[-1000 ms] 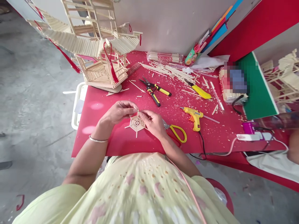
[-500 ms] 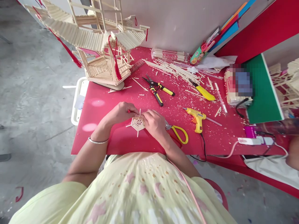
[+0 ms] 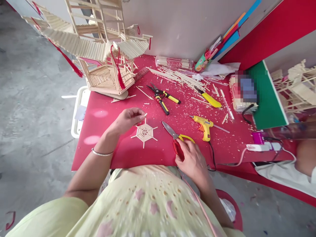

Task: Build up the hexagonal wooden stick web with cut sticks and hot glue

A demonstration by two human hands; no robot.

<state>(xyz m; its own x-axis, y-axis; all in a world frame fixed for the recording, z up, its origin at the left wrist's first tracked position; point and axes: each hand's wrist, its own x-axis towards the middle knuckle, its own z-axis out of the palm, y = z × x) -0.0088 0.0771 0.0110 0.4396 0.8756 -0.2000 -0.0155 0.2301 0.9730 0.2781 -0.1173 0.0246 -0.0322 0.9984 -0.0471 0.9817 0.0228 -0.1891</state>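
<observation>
A small web-like hexagon of thin wooden sticks (image 3: 145, 132) lies flat on the red table, its spokes pointing outward. My left hand (image 3: 130, 119) is closed in a pinch at the tip of its upper spoke. A short pale stick end (image 3: 145, 114) shows at those fingertips; whether it is separate from the spoke is hard to make out. To the right, my right hand (image 3: 194, 159) has its fingers around the handles of a pair of scissors (image 3: 170, 129), one handle yellow and one red. The scissors' blades point up and left, toward the hexagon.
A stick-built pavilion (image 3: 98, 77) with red tassels stands at the back left. Black-and-yellow pliers (image 3: 163, 97), a yellow utility knife (image 3: 211, 99), a yellow glue gun (image 3: 203, 126) and loose sticks (image 3: 180, 77) lie beyond my hands. Another person's arm (image 3: 306, 156) is at the right edge.
My right hand has left the hexagon, moved right and taken hold of the scissors' handles. My left hand stays by the upper spoke. The whole view has shifted slightly.
</observation>
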